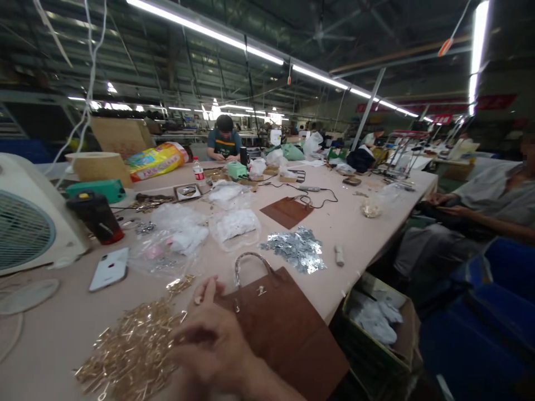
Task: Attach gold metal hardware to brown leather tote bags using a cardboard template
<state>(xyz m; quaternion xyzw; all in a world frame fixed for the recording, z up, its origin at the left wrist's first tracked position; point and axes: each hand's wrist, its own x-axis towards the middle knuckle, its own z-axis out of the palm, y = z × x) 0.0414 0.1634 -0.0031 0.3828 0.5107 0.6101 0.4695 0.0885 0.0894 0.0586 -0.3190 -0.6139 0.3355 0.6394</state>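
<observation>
A brown leather handbag (288,328) with a braided handle and a small gold clasp lies at the front of the table. My left hand (209,291) shows only its bent fingers by the bag's upper left edge; what they hold, if anything, is hidden. My right hand (221,340) reaches left across it, covering the rest, and is blurred. Its fingers are over the right side of a heap of gold metal hooks (129,351). A smaller cluster of gold pieces (180,284) lies just beyond. Behind the bag is a pile of flat silver plates (296,248).
At left are a fan (29,217), a dark bottle (95,217) and a white phone (109,269). Plastic bags (234,225) and a second brown leather piece (287,212) lie farther back. A box (376,323) stands below the right edge. Co-workers (224,142) sit across and at right.
</observation>
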